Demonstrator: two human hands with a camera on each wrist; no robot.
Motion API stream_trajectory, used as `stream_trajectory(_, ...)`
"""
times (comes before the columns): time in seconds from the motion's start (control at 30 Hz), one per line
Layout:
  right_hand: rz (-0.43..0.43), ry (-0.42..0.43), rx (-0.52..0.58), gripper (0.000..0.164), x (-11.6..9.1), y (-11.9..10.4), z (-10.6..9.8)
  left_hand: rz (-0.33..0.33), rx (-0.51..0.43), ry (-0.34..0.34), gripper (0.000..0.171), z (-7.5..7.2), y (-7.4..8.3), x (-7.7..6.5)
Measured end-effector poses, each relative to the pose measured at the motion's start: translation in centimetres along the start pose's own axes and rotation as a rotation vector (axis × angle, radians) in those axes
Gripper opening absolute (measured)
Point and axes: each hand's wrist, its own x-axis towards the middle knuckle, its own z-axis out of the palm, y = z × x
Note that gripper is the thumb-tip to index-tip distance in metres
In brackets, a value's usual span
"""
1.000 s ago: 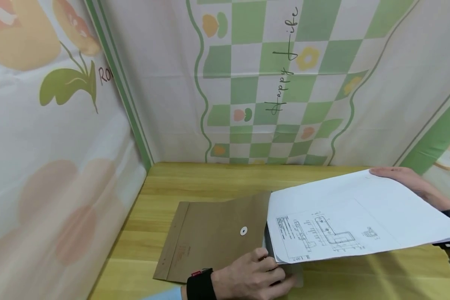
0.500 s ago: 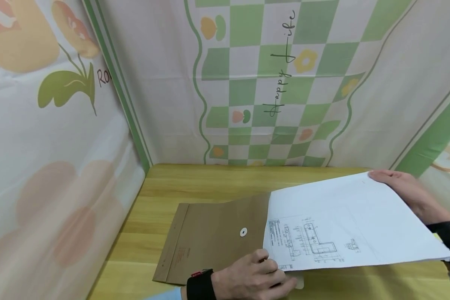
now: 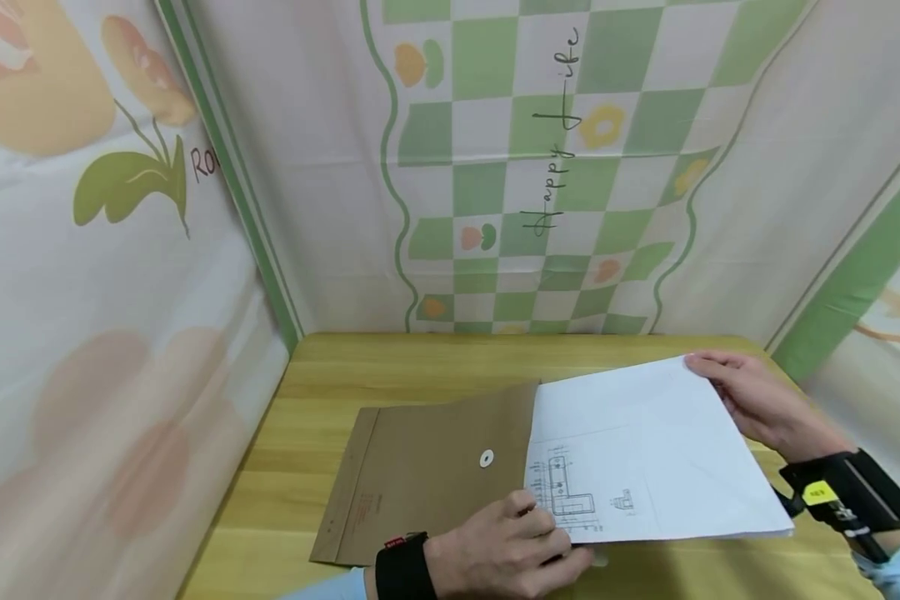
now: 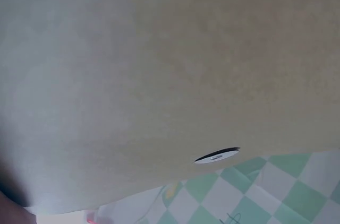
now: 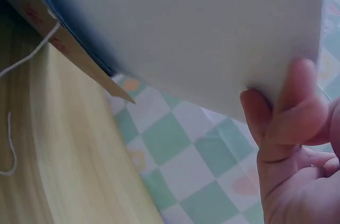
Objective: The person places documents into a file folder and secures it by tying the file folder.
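A brown kraft document envelope (image 3: 420, 475) with a white button (image 3: 487, 458) lies in the head view. White sheets (image 3: 667, 442) printed with a technical drawing stand partly inside its open right end. My left hand (image 3: 506, 546) grips the envelope's near edge at that opening, fingers curled. My right hand (image 3: 765, 404) pinches the sheets' far right corner and keeps their right side raised off the table. The right wrist view shows its fingers (image 5: 297, 107) on the sheets, and a dark edge inside the envelope's mouth. Brown envelope paper (image 4: 186, 75) fills most of the left wrist view.
The wooden table (image 3: 330, 367) ends at a back wall of green-checked cloth (image 3: 540, 167). More printed cloth (image 3: 120, 333) closes off the left side. A white string (image 5: 32, 57) hangs from the envelope, and a loose string (image 5: 11, 155) shows lower down.
My right hand has moved left with the sheets, which slid deeper into the envelope. Less of the printed drawing shows now. My left hand has stayed at the opening.
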Motion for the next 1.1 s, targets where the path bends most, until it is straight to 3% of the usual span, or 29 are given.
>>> stream_trajectory(0.2,-0.002,-0.06,-0.145,0.031,0.9,0.7,1.5,0.009,-0.006,-0.012,0.011,-0.6,-0.7,0.8)
stream_trajectory(0.5,0.044,-0.022,-0.147,0.029,1.4,1.2,3.1,0.002,0.001,-0.028,0.016,-0.4,-0.6,0.6)
stream_trajectory(0.67,0.058,-0.028,-0.226,0.024,0.2,1.6,3.0,-0.005,0.011,-0.007,0.016,0.3,-0.5,0.3)
stream_trajectory(0.9,0.108,-0.131,-0.345,0.018,-3.3,2.3,3.3,-0.026,0.003,-0.006,0.014,1.0,-0.7,-0.6)
stream_trajectory(1.1,0.054,-0.068,-0.402,0.017,-4.1,3.7,4.8,-0.018,-0.012,-0.026,0.014,2.0,0.2,-1.0)
